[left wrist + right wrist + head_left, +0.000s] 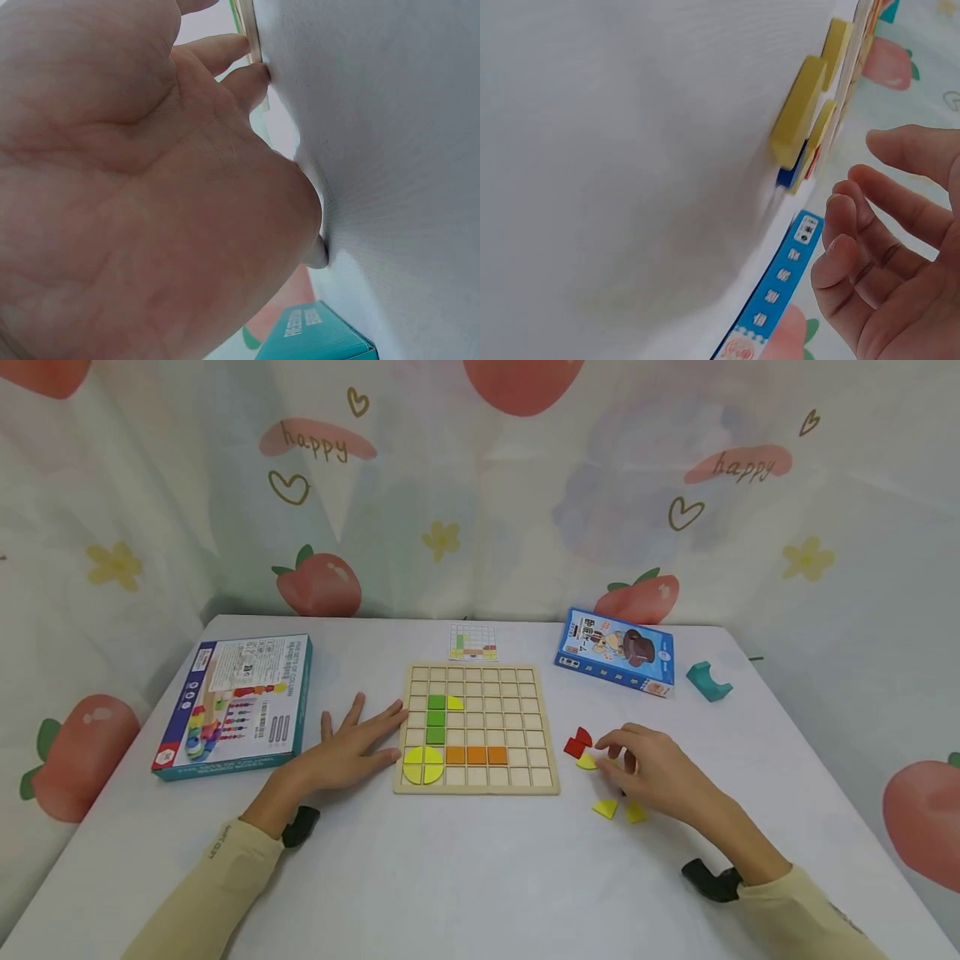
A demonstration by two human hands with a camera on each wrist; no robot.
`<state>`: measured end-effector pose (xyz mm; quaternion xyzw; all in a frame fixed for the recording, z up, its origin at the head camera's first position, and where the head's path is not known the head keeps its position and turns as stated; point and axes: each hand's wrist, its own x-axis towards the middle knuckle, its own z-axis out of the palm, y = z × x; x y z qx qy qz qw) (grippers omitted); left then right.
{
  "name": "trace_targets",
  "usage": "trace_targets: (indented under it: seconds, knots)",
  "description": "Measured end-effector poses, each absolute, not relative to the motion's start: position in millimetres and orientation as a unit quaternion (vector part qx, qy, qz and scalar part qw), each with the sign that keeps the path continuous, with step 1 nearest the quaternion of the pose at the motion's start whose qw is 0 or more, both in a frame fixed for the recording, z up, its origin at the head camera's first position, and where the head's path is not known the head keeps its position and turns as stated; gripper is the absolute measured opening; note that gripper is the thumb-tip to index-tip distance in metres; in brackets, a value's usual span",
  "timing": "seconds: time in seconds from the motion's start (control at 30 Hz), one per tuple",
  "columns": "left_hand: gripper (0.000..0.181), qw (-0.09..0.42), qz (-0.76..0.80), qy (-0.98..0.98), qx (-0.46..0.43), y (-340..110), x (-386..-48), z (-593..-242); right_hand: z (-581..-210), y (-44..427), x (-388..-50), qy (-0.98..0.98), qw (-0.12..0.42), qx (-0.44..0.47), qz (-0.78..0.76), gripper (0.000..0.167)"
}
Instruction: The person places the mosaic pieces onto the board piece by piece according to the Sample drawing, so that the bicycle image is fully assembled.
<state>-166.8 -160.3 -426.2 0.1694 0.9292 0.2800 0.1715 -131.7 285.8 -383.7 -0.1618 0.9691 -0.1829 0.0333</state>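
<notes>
In the head view, the left hand [341, 762] lies with spread fingers beside the wooden grid board [480, 790], fingertips at its left edge. Green squares [436, 717], orange squares [476, 756] and yellow curved pieces [423, 766] sit on the board. The right hand [663, 775], fingers loosely bent, hovers by red pieces [574, 747] and a yellow piece [586, 762]; further yellow pieces [605, 809] lie nearer the front. The right wrist view shows thumb and fingers apart, holding nothing, near yellow pieces [799, 112] and a blue piece [789, 176].
A large box [240, 706] lies at the left, and a blue box [617, 652] at the back right. Beside the blue box is a teal arched piece [708, 682]. A pattern card [473, 642] lies behind the board. A printed cloth hangs behind the table.
</notes>
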Motion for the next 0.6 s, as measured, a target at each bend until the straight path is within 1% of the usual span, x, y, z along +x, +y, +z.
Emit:
trace_targets:
  seconds: [0.13,0.3,0.6]
  knots:
    - [0.071,0.174,0.281,0.929,0.169,-161,-167,-428,-384,301,-126,0.966,0.04,-0.178,-0.184,0.022]
    - [0.072,0.174,0.279,0.929,0.168,-161,-168,-428,-386,315,-120,0.961,0.055,-0.19,-0.192,0.024]
    - [0.071,0.173,0.276,0.93,0.17,-160,-168,-426,-389,321,-116,0.962,0.084,-0.182,-0.185,0.024]
